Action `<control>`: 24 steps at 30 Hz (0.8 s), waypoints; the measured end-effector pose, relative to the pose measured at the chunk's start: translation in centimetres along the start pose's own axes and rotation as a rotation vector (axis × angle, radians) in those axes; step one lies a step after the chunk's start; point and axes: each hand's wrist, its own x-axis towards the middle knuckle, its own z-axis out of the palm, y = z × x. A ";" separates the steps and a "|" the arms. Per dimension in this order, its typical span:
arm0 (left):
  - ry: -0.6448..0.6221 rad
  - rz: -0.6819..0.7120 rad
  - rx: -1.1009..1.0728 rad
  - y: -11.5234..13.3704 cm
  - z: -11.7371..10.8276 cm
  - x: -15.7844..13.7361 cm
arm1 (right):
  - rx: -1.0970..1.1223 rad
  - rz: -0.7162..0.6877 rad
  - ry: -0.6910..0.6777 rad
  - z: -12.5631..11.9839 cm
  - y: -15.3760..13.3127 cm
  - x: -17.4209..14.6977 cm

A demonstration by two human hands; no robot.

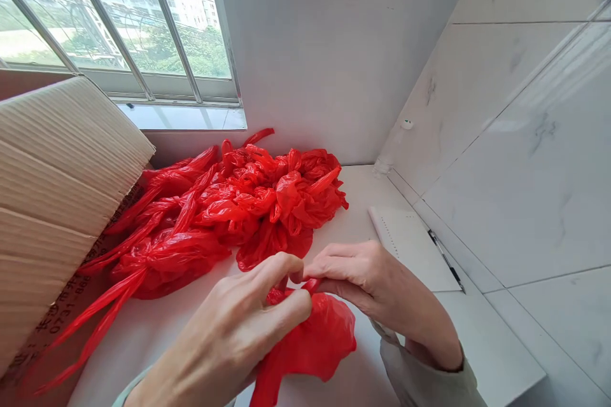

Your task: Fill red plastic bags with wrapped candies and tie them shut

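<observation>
A red plastic bag [324, 337] hangs between my two hands, just above the near part of the white table. My left hand [248, 311] is closed, with its thumb and fingers gripping the bag's gathered top. From the other side, my right hand [353, 270] pinches a twisted bit of the same bag, close to the left fingertips. Part of the bag is hidden behind my left hand. Beyond my hands lies a heap of crumpled red plastic bags [267, 197], some tied with long tails trailing to the left.
An open cardboard box [62, 184] stands at the left, its flap leaning over the bags. On the white table [496, 337], a notepad [405, 245] and a pen [446, 261] lie at the right. A clear bottle [389, 152] stands in the far corner. Behind is a barred window [157, 19].
</observation>
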 end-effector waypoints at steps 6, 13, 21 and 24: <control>-0.135 0.099 0.037 0.6 -2.1 -0.8 | -0.084 -0.143 -0.081 -0.5 -0.4 -1.2; -0.055 0.087 0.065 0.5 -2.0 -3.8 | -0.151 -0.056 -0.044 0.0 0.0 -4.0; -0.221 -0.092 0.077 -0.6 -1.0 -10.6 | -0.077 0.246 0.120 1.4 8.7 -10.3; -0.277 -0.166 0.062 -0.8 -0.6 -11.9 | -0.047 0.267 0.142 2.4 10.9 -11.3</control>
